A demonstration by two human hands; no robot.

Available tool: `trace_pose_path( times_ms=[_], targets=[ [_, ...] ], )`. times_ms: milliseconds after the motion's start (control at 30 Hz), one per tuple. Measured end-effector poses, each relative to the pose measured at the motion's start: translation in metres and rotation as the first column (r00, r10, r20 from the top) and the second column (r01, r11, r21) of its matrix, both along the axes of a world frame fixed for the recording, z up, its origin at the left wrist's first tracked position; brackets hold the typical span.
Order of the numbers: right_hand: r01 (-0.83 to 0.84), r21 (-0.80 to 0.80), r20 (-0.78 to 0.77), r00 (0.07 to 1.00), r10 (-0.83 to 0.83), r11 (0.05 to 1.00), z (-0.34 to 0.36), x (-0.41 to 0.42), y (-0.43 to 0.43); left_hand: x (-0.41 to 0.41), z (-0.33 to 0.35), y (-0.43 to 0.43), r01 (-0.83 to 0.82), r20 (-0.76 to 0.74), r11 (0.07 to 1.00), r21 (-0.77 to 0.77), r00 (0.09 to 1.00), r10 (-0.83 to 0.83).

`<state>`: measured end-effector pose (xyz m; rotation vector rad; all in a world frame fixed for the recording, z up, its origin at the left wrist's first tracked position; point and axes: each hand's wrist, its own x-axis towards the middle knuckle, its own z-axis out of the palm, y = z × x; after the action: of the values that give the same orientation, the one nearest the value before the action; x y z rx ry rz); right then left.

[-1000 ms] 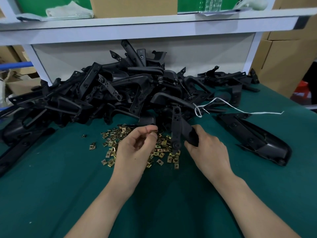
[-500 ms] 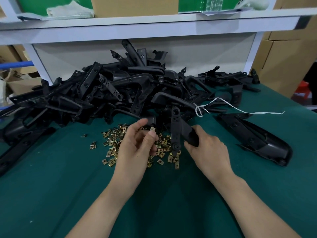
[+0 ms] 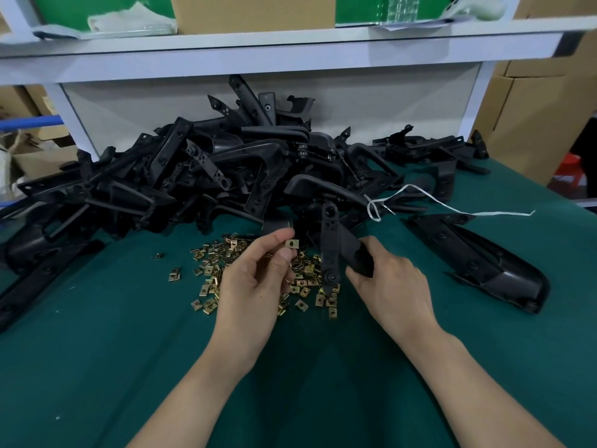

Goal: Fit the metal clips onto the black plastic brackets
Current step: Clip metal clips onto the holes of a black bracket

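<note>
My left hand (image 3: 255, 286) pinches one small brass-coloured metal clip (image 3: 292, 243) between thumb and forefinger, lifted above the scattered clips (image 3: 210, 279) on the green table. My right hand (image 3: 391, 286) grips a black plastic bracket (image 3: 336, 247), holding it upright just right of the clip; its narrow arm with holes points up and its lower tip hangs over the clips. Clip and bracket are a short gap apart. A big heap of black brackets (image 3: 226, 169) lies behind both hands.
One long black bracket (image 3: 478, 257) lies alone to the right. A white string (image 3: 452, 208) trails from the heap across the green mat (image 3: 97, 367). A white shelf (image 3: 258, 50) overhangs the back; cardboard boxes (image 3: 533, 108) stand at right.
My left hand has turned the clip outward between its fingertips and raised it toward the bracket. The right hand and its bracket have stayed almost still.
</note>
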<state>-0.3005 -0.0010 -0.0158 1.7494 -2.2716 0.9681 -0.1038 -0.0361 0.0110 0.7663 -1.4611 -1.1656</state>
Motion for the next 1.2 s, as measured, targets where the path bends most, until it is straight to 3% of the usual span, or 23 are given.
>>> trace_pose_path(
  times_ms=[500,833,1200],
  targets=[
    [0.0,-0.02,-0.009,1.0,0.0,1.0,-0.0028,-0.0007,-0.0013,-0.001,0.0032,0.0001,-0.017,-0.017,0.998,0.054,1.0,0.018],
    [0.003,-0.005,-0.013,1.0,-0.004,1.0,-0.0011,-0.0005,-0.0009,0.0023,0.0056,-0.0038,0.052,-0.149,0.983,0.177,0.988,-0.026],
    [0.024,-0.018,-0.031,0.999,-0.024,1.0,0.0013,-0.0014,-0.0002,-0.0026,0.0026,0.0054,0.151,0.049,0.986,0.065,0.987,-0.155]
  ],
)
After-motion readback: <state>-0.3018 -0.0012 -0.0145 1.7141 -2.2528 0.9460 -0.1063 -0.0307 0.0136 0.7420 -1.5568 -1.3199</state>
